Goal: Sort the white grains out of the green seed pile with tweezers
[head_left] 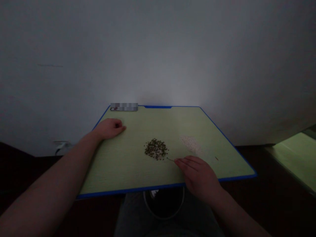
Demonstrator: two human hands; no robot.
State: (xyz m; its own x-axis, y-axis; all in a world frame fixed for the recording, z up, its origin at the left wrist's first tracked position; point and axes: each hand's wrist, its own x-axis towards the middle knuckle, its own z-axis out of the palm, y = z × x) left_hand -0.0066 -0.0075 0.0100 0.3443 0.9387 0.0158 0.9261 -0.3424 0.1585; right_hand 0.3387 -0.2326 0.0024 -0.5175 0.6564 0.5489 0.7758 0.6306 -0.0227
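My right hand (197, 174) pinches a thin, dark, stalk-like piece (171, 159) between thumb and fingertips. The free end of this piece is close to the lower right edge of a pile of small dark round grains (156, 149), with paler bits mixed in. Beyond my right hand lies a spread of small pale grains (191, 144). My left hand (108, 128) rests on the left side of the light green table (118, 168), fingers loosely curled, with nothing visible in them.
A short reddish-brown sliver (216, 158) lies on the right. A blurred-out label (124, 107) sits at the far left corner. Blue edging (138, 189) rims the table, which stands against a grey wall (158, 52). Below the front edge is a round bin (164, 217).
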